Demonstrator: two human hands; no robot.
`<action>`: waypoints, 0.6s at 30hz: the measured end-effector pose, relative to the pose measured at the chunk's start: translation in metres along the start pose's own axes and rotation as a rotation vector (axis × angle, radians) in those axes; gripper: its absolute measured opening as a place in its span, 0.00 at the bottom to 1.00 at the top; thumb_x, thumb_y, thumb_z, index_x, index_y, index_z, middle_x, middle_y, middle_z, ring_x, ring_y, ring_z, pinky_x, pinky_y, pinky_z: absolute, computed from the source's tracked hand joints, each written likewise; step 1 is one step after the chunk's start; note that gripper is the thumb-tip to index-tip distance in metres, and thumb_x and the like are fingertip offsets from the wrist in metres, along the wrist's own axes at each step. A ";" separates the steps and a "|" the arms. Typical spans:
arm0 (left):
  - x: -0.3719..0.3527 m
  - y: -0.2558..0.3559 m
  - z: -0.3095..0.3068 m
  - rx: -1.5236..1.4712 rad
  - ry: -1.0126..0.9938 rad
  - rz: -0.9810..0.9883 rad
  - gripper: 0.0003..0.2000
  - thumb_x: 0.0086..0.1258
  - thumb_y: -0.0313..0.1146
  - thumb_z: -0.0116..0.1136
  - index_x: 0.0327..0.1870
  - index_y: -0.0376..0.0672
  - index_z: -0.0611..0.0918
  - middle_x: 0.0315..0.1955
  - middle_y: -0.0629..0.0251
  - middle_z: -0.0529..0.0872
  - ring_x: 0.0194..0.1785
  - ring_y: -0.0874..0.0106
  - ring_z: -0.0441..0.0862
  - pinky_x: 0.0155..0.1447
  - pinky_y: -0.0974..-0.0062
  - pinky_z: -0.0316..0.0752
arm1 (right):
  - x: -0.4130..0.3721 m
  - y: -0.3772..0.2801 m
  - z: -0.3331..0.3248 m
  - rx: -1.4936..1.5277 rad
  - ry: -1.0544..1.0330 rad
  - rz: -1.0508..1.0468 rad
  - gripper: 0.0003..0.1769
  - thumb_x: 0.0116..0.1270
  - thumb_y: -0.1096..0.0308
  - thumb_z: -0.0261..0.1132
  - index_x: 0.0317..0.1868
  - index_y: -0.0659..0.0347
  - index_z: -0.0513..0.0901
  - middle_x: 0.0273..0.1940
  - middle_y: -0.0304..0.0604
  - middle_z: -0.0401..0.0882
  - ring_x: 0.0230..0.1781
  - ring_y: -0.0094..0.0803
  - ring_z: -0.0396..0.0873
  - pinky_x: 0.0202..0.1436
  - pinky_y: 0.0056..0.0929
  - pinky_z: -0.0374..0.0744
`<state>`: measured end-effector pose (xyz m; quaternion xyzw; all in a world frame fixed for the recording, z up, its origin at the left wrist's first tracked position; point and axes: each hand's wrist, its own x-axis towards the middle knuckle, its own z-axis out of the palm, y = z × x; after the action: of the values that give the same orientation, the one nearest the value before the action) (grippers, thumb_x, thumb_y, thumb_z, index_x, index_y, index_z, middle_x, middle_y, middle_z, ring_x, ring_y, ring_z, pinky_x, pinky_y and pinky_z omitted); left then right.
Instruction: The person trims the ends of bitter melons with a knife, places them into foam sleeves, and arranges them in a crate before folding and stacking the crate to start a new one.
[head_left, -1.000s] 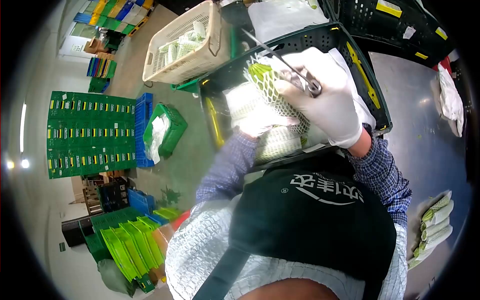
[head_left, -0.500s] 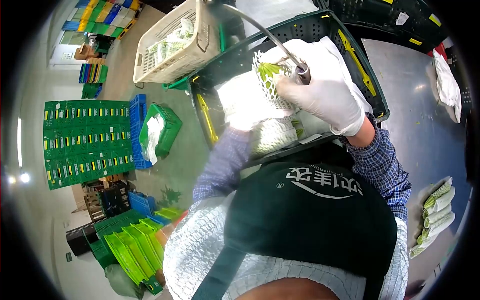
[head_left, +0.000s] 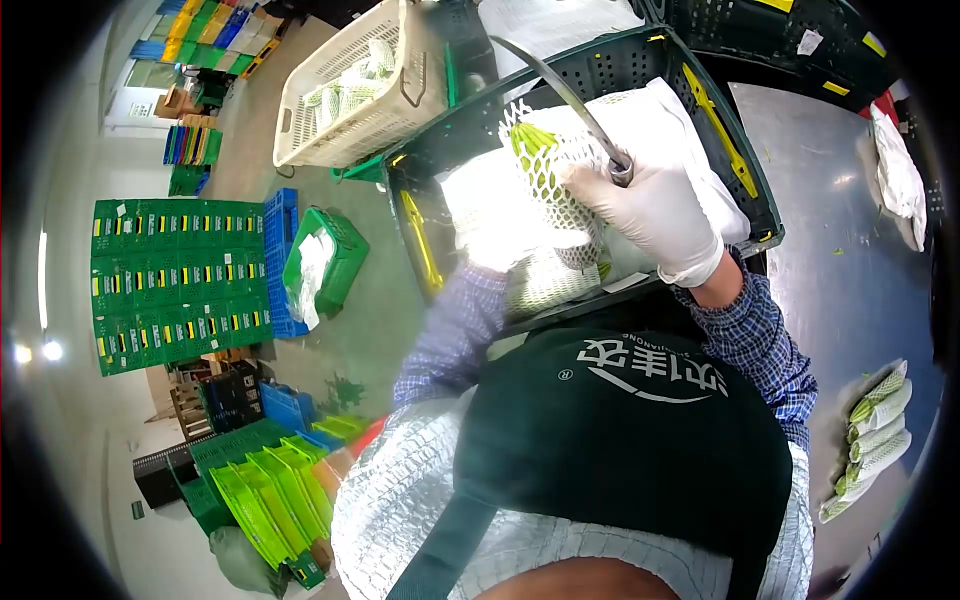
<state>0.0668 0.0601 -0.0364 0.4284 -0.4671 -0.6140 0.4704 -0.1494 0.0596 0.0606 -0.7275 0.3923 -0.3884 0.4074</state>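
A green ribbed vegetable in a white foam net [head_left: 552, 185] is tilted over a dark green crate [head_left: 440, 140], its bare green tip pointing away from me. My left hand [head_left: 505, 243], white-gloved and washed out by glare, grips its lower part; the finger outlines are hard to make out. My right hand [head_left: 650, 215], also gloved, closes around the handle of a curved knife [head_left: 575, 100]. The blade points up and away to the left. My right thumb is against the net's side or very near it. Beneath my hands, another netted vegetable [head_left: 550, 285] lies in the crate, beside white lining [head_left: 660, 120].
A cream basket [head_left: 420, 95] with netted pieces stands beyond the crate on the left. Several netted vegetables [head_left: 872, 435] lie on the metal table [head_left: 800, 200] at right. A green bin [head_left: 345, 265] and stacked green crates [head_left: 180, 280] are on the floor at left.
My right hand and the knife have shifted slightly right and down. The net now shows more of its length below my right thumb. The view has moved a little.
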 end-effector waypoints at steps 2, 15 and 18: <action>-0.001 0.002 0.002 0.020 -0.022 0.004 0.38 0.60 0.38 0.73 0.70 0.40 0.68 0.61 0.58 0.78 0.62 0.66 0.77 0.67 0.65 0.74 | 0.003 -0.019 -0.006 0.137 -0.028 0.218 0.25 0.68 0.54 0.73 0.49 0.72 0.86 0.36 0.40 0.88 0.35 0.18 0.80 0.39 0.21 0.79; -0.001 0.010 0.005 0.243 -0.076 0.074 0.37 0.66 0.40 0.67 0.74 0.42 0.64 0.65 0.58 0.74 0.66 0.65 0.75 0.70 0.63 0.72 | 0.001 -0.014 -0.011 -0.102 -0.062 0.129 0.25 0.65 0.51 0.71 0.48 0.69 0.87 0.30 0.43 0.88 0.29 0.21 0.83 0.36 0.23 0.81; 0.000 0.009 0.004 0.297 -0.094 0.102 0.37 0.67 0.41 0.66 0.75 0.43 0.63 0.66 0.58 0.74 0.67 0.65 0.74 0.70 0.62 0.72 | 0.001 -0.014 -0.011 -0.155 -0.023 0.116 0.26 0.65 0.49 0.70 0.47 0.68 0.87 0.28 0.45 0.87 0.28 0.25 0.85 0.35 0.25 0.81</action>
<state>0.0646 0.0597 -0.0266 0.4401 -0.5953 -0.5328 0.4099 -0.1550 0.0603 0.0778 -0.7373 0.4580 -0.3242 0.3762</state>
